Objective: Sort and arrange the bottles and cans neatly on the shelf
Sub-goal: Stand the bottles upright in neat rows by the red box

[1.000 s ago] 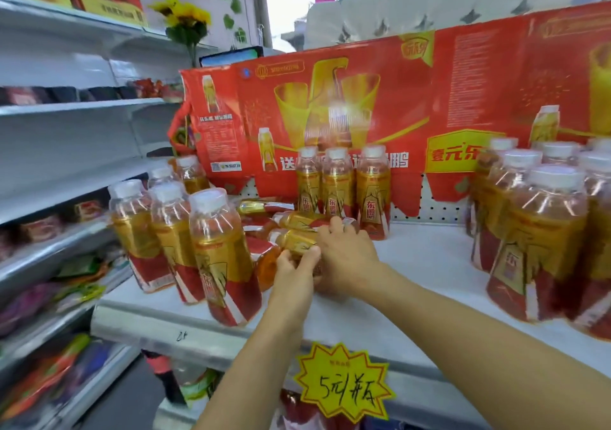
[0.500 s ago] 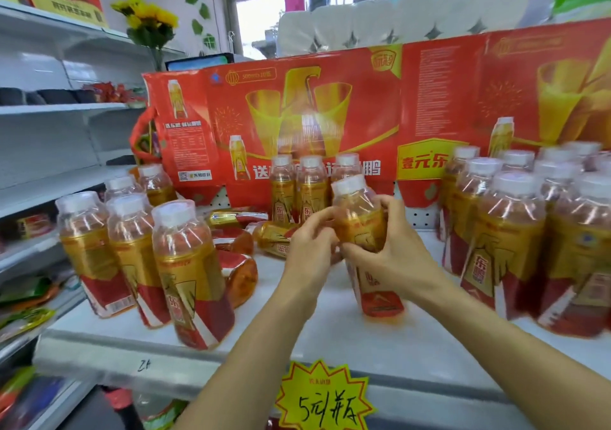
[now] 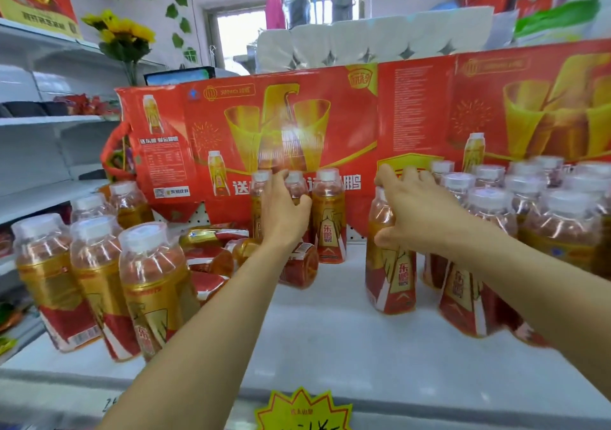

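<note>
Amber bottle (image 3: 389,257) stood upright in the right hand's (image 3: 420,213) curled fingers (image 3: 383,239), apparently to join its row, while the left hand (image 3: 284,208) gripped a back bottle (image 3: 296,181).

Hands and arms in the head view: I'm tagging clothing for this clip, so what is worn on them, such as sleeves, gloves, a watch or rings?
Nothing is worn that shows. The left hand and right hand are bare, without gloves, and no rings are visible. Both forearms are bare right to the frame edge: no sleeves, watch or wristband.
</note>
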